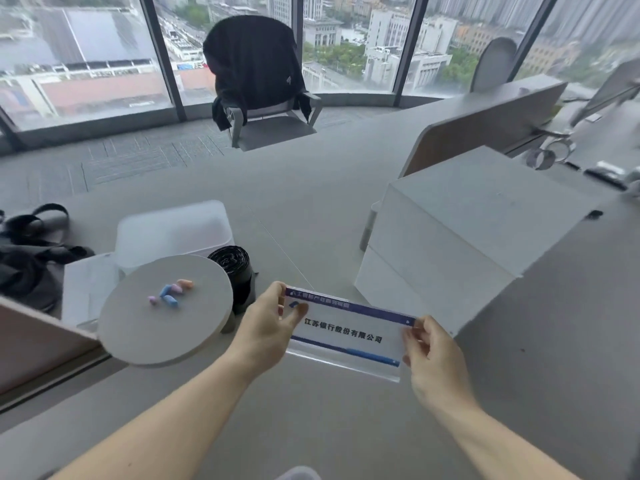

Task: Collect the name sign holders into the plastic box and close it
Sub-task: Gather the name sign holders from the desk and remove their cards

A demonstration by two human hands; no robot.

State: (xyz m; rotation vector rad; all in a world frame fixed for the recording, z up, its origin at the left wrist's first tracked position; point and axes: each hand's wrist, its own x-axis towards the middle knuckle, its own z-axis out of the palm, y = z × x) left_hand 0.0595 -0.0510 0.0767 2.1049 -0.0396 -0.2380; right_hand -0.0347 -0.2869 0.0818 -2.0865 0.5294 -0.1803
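Observation:
A clear acrylic name sign holder [346, 332] with a white card, blue bands and black characters is held up in front of me. My left hand [268, 329] pinches its left end and my right hand [434, 358] grips its right end. The translucent plastic box [173, 233] sits on the floor to the left, behind a round stool; its inside looks pale and I cannot tell what it holds. A flat translucent sheet [88, 285], possibly its lid, lies beside it at the left.
A round grey stool top [162, 310] carries a few small coloured pieces. A black bag roll [233, 268] stands behind it. A white cabinet [460, 244] is at the right, a dark bag [27, 265] at the left, a chair [259, 77] by the windows.

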